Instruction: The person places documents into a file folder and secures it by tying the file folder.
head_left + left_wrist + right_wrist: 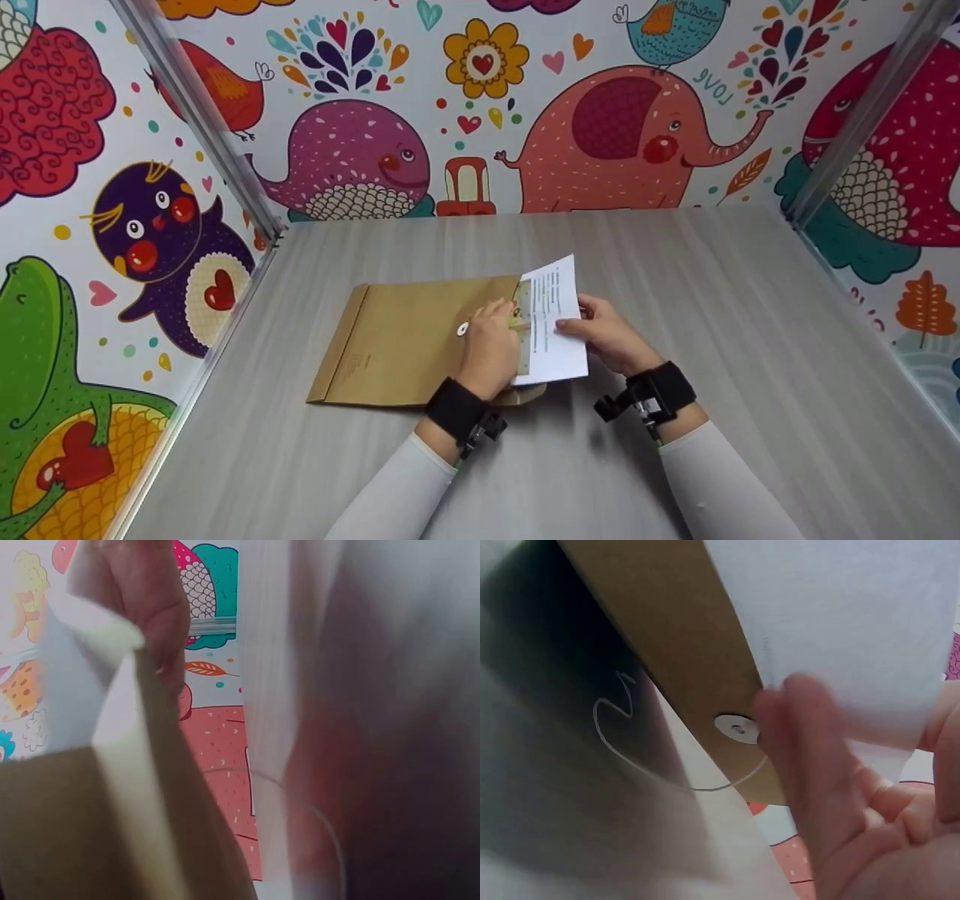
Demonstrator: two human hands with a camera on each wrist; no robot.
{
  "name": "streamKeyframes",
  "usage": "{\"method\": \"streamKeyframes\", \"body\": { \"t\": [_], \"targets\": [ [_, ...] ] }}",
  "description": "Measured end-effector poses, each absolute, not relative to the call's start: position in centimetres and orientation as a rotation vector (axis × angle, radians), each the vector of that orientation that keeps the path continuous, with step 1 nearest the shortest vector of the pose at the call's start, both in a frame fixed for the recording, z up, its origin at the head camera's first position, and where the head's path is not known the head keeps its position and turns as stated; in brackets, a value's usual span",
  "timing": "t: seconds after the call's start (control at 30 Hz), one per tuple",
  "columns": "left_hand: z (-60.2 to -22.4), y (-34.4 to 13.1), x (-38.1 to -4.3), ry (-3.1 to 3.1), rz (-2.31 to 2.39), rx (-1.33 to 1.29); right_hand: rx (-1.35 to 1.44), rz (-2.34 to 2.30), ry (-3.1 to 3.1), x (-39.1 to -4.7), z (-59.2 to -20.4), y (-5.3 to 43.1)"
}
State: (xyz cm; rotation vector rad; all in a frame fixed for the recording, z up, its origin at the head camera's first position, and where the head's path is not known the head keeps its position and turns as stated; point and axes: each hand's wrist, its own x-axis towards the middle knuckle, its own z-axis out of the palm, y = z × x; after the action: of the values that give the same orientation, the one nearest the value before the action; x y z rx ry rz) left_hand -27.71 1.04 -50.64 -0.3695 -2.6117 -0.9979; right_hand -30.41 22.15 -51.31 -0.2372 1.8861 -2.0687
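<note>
A brown paper envelope [405, 337] lies in the middle of the table with its mouth toward the right. From that mouth stick out a white printed sheet [556, 341] and a patterned, coloured piece [524, 300] beside it. My left hand [489, 349] grips the envelope near its mouth, fingers over the upper face. On the other side, my right hand [611, 337] pinches the white sheet by its right edge, thumb on top. A white button disc [737, 728] with a thin loose string [667, 784] shows on the envelope in the right wrist view.
The grey wood-grain table [262, 465] runs back to a wall [480, 142] printed with cartoon animals. Metal posts [217, 120] stand at the corners. Both wrists wear black straps [455, 411] with small cameras.
</note>
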Motion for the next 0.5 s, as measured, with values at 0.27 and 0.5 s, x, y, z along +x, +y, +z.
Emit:
{"method": "streamKeyframes", "body": {
  "t": [0.27,0.5],
  "targets": [
    [-50.8,0.8,-27.9,-2.576,-1.024,-0.366,-0.036,-2.174,1.907,-30.4,-50.5,22.7],
    [-50.9,1.1,-27.7,-2.56,-0.944,-0.403,-0.021,-2.124,2.016,-29.9,-49.8,22.0]
  ]
}}
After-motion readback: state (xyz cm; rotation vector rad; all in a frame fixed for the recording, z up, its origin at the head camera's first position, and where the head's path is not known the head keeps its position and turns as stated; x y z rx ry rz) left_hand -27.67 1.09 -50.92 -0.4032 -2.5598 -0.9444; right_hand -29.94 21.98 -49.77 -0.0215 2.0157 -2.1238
